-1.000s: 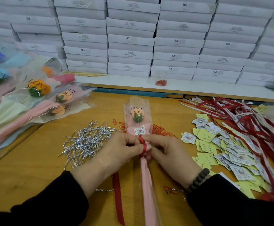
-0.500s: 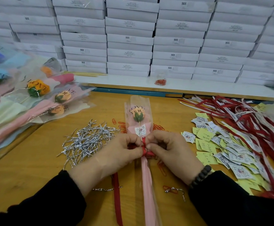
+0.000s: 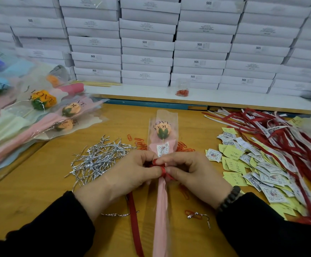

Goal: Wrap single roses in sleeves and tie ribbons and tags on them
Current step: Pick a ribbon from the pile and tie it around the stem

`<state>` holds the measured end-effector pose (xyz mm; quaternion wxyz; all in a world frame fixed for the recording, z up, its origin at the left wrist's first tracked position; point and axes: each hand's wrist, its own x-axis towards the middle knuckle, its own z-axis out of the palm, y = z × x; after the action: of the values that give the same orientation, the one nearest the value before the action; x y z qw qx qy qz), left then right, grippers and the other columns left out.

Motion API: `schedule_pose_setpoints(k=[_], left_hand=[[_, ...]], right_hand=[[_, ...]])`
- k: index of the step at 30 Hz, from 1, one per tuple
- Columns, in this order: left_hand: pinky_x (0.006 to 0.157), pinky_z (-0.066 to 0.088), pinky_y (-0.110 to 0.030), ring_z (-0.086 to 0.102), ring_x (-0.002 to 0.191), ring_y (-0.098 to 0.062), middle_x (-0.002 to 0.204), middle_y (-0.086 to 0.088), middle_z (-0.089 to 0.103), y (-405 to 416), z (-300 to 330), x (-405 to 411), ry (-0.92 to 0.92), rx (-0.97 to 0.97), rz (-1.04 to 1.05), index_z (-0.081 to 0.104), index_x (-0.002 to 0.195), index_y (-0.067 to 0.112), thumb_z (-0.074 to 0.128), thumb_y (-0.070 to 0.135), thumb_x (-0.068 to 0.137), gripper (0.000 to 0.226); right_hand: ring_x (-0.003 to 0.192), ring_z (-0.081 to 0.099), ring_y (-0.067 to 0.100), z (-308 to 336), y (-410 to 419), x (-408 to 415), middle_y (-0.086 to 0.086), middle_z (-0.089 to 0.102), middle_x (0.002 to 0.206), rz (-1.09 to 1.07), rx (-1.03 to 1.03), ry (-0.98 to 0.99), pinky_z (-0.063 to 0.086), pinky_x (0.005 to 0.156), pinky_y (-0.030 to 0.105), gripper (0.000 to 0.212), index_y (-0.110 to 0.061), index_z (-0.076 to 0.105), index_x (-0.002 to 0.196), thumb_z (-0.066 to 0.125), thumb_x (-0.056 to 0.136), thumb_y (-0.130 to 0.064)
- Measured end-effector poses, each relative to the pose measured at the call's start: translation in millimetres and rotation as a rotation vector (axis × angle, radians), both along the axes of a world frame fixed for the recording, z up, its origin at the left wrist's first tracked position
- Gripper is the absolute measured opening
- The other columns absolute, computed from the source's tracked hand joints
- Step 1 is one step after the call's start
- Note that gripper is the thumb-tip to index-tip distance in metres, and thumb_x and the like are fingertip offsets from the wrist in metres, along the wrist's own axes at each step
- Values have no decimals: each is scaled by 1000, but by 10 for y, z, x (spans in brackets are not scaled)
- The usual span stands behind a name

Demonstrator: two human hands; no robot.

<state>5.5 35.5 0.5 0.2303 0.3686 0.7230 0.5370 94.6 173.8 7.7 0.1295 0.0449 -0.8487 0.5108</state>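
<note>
Red ribbon [image 3: 162,170] is wound round the pink sleeve [image 3: 161,204] lying mid-bench [image 3: 39,182]. Both the left hand [image 3: 132,173] and the right hand [image 3: 191,173] pinch it with curled fingers just below the tag [image 3: 162,149]. Silver twist ties [image 3: 99,158] lie beside the left hand.

Legible text: "SGS" and "LOVE YOU" only.

"SGS" was printed on the end faces of many white boxes [image 3: 147,43] stacked behind the bench; the smaller lines under it were too fine to read. "LOVE YOU" stood in dark capitals on the clear top of the sleeve [image 3: 162,125] lying at centre, and partly on the finished sleeves [image 3: 45,101] piled at left. The tags [image 3: 273,179] at right carried QR codes and round emblems, their lettering illegible; handwriting on the yellow notes [image 3: 233,153] and print on the ribbons [image 3: 273,130] could not be made out.
</note>
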Motion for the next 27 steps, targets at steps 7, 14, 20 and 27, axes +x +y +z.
schedule_pose_setpoints(k=[7, 14, 20, 27], left_hand=[[45, 31, -10, 43, 42, 0, 47, 9, 49, 8, 25, 25, 10, -23, -29, 62, 78, 6, 58, 0, 84, 10], [47, 34, -8, 48, 45, 1, 53, 4, 54, 10, 43, 39, -1, -10, -55, 64, 82, 2, 59, 1, 84, 6], [47, 33, -11, 46, 45, -2, 51, 1, 56, 9, 42, 55, 1, -33, -15, 60, 72, 9, 58, 2, 86, 16], [45, 33, -16, 46, 44, -5, 52, -5, 59, -37, 72, 59, -56, -19, 66, 51, 70, 13, 55, 2, 87, 20]], right_hand=[[66, 60, -7, 10, -3, 0, -12, 64, 69, -36, 49, 28, 44, 65, 6, 36, -31, 62, 79, 58, 85, 5], [69, 60, -9, 14, -21, 6, -15, 64, 72, -95, 37, 63, 44, 63, 5, 39, -34, 62, 73, 60, 84, 4], [63, 59, -10, 12, -16, 6, -15, 61, 65, -112, 66, 61, 43, 59, 4, 39, -33, 57, 71, 61, 84, 3], [68, 61, 1, 1, 45, -1, -5, 65, 73, -149, 168, -10, 51, 67, 17, 24, -30, 54, 75, 59, 89, -11]])
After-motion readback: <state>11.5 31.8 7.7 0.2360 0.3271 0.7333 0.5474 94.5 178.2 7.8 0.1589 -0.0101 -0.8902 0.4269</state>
